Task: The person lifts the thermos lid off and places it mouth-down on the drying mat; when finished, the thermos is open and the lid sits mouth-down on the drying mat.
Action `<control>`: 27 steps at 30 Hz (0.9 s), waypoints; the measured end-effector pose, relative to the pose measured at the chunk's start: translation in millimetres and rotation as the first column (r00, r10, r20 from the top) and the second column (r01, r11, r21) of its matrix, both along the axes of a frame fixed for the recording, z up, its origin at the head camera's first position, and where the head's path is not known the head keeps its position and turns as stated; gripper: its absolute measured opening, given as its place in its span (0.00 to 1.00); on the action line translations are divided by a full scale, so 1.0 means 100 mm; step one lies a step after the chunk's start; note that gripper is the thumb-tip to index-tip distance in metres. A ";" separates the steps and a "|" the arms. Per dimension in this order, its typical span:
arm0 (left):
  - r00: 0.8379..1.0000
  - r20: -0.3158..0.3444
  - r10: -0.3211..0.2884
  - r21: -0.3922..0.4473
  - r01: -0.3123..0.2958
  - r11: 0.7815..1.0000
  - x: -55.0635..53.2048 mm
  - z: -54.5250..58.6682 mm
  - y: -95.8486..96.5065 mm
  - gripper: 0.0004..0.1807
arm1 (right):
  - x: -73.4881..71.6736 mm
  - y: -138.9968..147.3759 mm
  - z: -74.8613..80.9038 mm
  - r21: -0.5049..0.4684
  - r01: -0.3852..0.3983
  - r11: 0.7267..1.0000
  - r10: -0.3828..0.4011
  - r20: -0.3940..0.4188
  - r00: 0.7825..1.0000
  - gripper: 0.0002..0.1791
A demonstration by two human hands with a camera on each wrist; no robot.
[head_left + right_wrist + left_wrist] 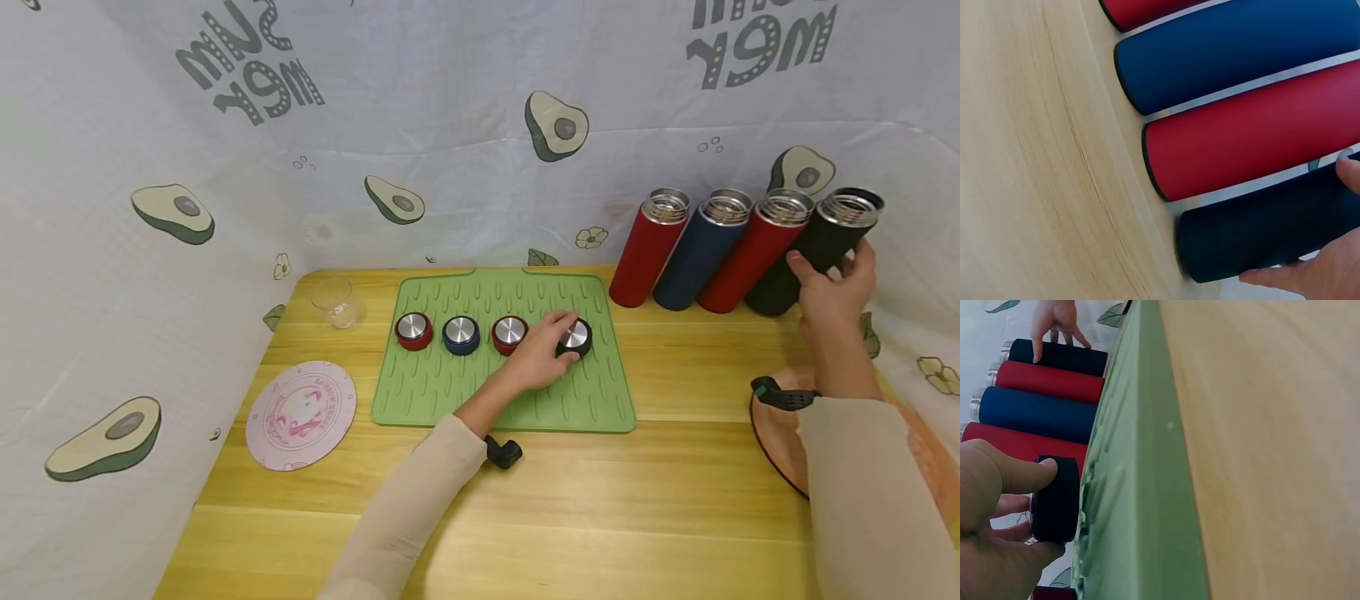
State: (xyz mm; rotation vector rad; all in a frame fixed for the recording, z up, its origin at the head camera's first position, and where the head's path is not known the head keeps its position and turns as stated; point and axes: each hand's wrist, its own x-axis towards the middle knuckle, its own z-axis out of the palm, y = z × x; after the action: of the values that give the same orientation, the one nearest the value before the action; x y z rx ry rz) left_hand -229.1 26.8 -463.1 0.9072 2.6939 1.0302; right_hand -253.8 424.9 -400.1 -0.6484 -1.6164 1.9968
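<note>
My left hand pinches a black lid with a silver top, at the right end of a row on a green mat. In the left wrist view, thumb and fingers lie on opposite sides of that black lid. At the far right, my right hand holds a black bottle, thumb on its near left side and fingers round its right. The bottle is lidless, its steel neck showing. In the right wrist view the black bottle stands beside a red one.
Left of the black bottle stand a red bottle, a blue bottle and another red bottle, all lidless. Red, blue and red lids sit on the mat. A glass, a pink round mat and an orange round mat lie around.
</note>
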 end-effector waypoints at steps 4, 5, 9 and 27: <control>1.000 0.014 0.021 -0.006 -0.021 1.000 -0.01 -0.05 -0.01 0.37 | 0.01 0.01 -0.02 0.000 -0.014 1.000 0.014 0.008 1.000 0.46; 1.000 0.017 0.026 -0.004 -0.026 1.000 -0.01 -0.06 -0.02 0.37 | 0.01 0.01 -0.02 0.000 -0.021 1.000 0.021 0.015 1.000 0.46; 0.999 0.019 0.040 -0.001 -0.040 0.999 -0.02 -0.10 -0.03 0.37 | 0.00 0.07 -0.07 0.037 -0.065 0.997 0.063 0.042 0.997 0.46; 0.997 0.071 0.025 0.057 -0.029 0.998 -0.03 -0.05 -0.25 0.39 | 0.13 0.12 -0.02 0.230 -0.128 0.965 0.076 0.222 0.972 0.52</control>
State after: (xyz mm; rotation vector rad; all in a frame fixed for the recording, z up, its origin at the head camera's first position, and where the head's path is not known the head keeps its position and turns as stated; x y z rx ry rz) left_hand -232.0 2.1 -467.8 0.8298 2.6388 1.1299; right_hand -241.1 437.4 -402.3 -0.7138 -2.0208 1.8069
